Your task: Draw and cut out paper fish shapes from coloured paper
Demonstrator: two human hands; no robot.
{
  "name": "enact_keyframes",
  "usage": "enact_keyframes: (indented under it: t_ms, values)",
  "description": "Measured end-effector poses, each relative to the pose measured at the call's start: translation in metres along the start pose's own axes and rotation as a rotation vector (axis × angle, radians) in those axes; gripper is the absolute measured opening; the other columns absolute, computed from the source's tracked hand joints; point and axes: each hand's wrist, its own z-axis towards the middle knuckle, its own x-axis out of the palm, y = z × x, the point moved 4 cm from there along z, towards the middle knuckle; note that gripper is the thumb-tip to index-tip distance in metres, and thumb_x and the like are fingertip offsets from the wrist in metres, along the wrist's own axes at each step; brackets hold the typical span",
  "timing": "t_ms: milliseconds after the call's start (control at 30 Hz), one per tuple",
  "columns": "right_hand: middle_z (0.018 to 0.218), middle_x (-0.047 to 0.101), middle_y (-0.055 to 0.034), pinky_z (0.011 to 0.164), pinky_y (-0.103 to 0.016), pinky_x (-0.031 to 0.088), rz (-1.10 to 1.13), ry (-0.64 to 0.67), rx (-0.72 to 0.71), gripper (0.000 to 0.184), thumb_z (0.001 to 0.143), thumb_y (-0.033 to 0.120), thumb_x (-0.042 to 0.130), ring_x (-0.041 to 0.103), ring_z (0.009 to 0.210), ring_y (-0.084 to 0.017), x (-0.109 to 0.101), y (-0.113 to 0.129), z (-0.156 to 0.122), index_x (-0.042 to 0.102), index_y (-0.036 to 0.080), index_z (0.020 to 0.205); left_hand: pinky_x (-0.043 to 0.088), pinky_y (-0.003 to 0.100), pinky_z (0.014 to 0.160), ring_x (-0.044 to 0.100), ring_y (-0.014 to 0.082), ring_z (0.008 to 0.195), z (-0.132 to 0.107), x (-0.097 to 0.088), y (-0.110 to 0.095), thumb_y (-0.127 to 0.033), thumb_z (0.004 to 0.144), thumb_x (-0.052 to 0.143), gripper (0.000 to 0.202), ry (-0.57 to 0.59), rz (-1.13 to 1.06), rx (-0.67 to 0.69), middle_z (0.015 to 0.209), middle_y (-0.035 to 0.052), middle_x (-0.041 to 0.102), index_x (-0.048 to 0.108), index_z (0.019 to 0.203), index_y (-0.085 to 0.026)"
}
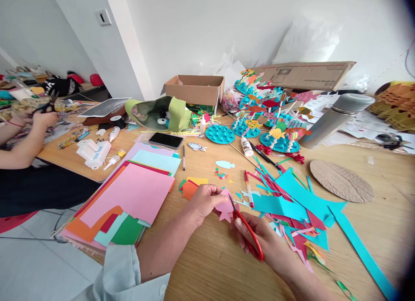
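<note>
My left hand (207, 201) pinches a pink paper cutout (225, 214) with a pointed, tail-like lower end. Red-handled scissors (248, 232) are gripped in my right hand (256, 236), their blades against the right edge of the pink paper. Just left of my left hand lie orange, red and yellow paper pieces (189, 189). Beyond my hands rest a pale blue fish-shaped cutout (225, 164), small coloured paper dots (221, 174) and a red marker (249, 188). Turquoise and red paper scraps (292, 201) spread to the right.
Stacked coloured paper (129, 193) covers the left side, near a phone (166, 140). Finished fish decorations on turquoise bases (280, 142) stand behind, beside a steel flask (333, 119). A cardboard oval (342, 180) lies right. At far left, another person's hands (43, 119) hold black scissors.
</note>
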Motion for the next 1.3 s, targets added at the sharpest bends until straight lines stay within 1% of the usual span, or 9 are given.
enact_keyframes:
  t_ms: [200, 400, 633, 900, 1067, 1200, 1300]
  values:
    - [0.052, 0.051, 0.0044, 0.044, -0.021, 0.028, -0.013, -0.002, -0.018, 0.048, 0.077, 0.066, 0.056, 0.042, 0.045, -0.009, -0.0001, 0.0019, 0.0001, 0.048, 0.019, 0.069, 0.037, 0.021, 0.048, 0.048, 0.0097, 0.052, -0.0002, 0.0001, 0.0006, -0.033, 0.055, 0.066, 0.024, 0.004, -0.016, -0.013, 0.059, -0.0003, 0.058, 0.063, 0.067, -0.013]
    - [0.051, 0.05, 0.0052, 0.043, -0.021, 0.028, -0.002, -0.008, 0.0, 0.048, 0.076, 0.067, 0.056, 0.042, 0.045, -0.009, -0.0001, 0.0006, -0.0005, 0.05, 0.019, 0.073, 0.038, 0.021, 0.047, 0.049, 0.0101, 0.052, 0.0005, -0.0003, 0.0024, -0.034, 0.054, 0.068, 0.024, -0.005, -0.031, -0.033, 0.059, -0.0005, 0.058, 0.062, 0.066, -0.013]
    - [0.05, 0.049, 0.005, 0.044, -0.022, 0.027, -0.015, -0.025, 0.017, 0.049, 0.074, 0.068, 0.058, 0.042, 0.044, -0.009, -0.0003, 0.0054, -0.0026, 0.049, 0.02, 0.069, 0.038, 0.022, 0.047, 0.05, 0.0109, 0.052, 0.0011, -0.0008, 0.0027, -0.035, 0.055, 0.068, 0.024, -0.01, -0.036, -0.04, 0.06, -0.0007, 0.059, 0.061, 0.067, -0.015]
    - [0.051, 0.05, 0.005, 0.044, -0.022, 0.027, -0.003, -0.013, 0.018, 0.05, 0.076, 0.069, 0.054, 0.041, 0.044, -0.009, -0.0003, 0.0003, -0.0011, 0.048, 0.02, 0.071, 0.037, 0.022, 0.05, 0.048, 0.01, 0.052, 0.001, -0.0008, 0.0016, -0.034, 0.057, 0.066, 0.023, 0.011, -0.008, -0.007, 0.058, -0.0011, 0.058, 0.061, 0.066, -0.014]
    - [0.052, 0.05, 0.0045, 0.044, -0.022, 0.028, -0.011, -0.006, 0.007, 0.05, 0.076, 0.07, 0.053, 0.042, 0.045, -0.01, 0.0002, 0.0014, -0.0015, 0.046, 0.02, 0.07, 0.035, 0.022, 0.052, 0.046, 0.0098, 0.052, 0.0007, -0.0013, 0.0009, -0.033, 0.056, 0.066, 0.022, -0.014, 0.025, 0.006, 0.056, -0.0016, 0.057, 0.062, 0.065, -0.013]
    - [0.053, 0.049, 0.0042, 0.045, -0.023, 0.028, -0.027, -0.001, 0.0, 0.052, 0.077, 0.072, 0.049, 0.042, 0.046, -0.01, 0.0003, 0.0022, -0.0027, 0.046, 0.021, 0.07, 0.034, 0.023, 0.053, 0.046, 0.0099, 0.053, 0.0003, -0.0009, 0.0, -0.033, 0.057, 0.066, 0.021, -0.012, 0.029, 0.009, 0.057, -0.0017, 0.058, 0.062, 0.064, -0.014]
    - [0.053, 0.049, 0.0045, 0.045, -0.023, 0.028, -0.024, 0.0, 0.0, 0.052, 0.077, 0.072, 0.05, 0.041, 0.046, -0.01, 0.0002, 0.0005, -0.0026, 0.046, 0.021, 0.069, 0.034, 0.023, 0.054, 0.046, 0.0098, 0.053, 0.0001, -0.0008, 0.0, -0.033, 0.057, 0.067, 0.021, -0.01, 0.02, 0.016, 0.058, -0.0018, 0.057, 0.062, 0.064, -0.014]
